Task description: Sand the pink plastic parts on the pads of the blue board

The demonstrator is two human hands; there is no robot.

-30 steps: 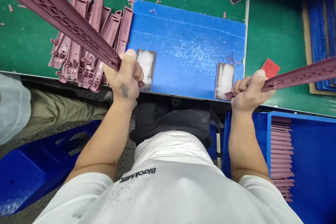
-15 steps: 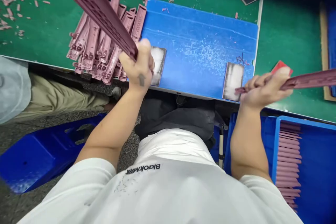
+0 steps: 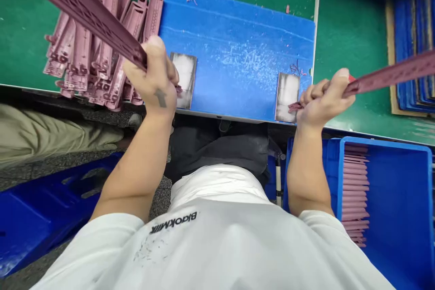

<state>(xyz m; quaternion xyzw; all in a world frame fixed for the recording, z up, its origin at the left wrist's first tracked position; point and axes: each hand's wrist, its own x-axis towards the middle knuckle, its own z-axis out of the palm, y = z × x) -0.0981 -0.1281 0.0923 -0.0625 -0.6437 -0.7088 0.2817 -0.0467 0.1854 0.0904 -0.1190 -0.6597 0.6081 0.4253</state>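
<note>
The left hand [image 3: 152,77] and right hand [image 3: 326,99] are gripping mauve plastic strips [image 3: 78,9] over a blue mat [image 3: 238,22].
A heap of moulded strips [image 3: 84,54] is lying beside the mat, while the right-hand strip [image 3: 390,74] is crossing the green bench [image 3: 353,22] near a blue bin [image 3: 384,142].

The one word I can read: BlackMilk

It's printed in black across the front of my white T-shirt [image 3: 210,253], upside down from where I look. The only other sign is a dark arrow-shaped tattoo [image 3: 161,98] on the back of my left hand [image 3: 152,77], near the wrist, with its tip seemingly toward my fingers
</note>
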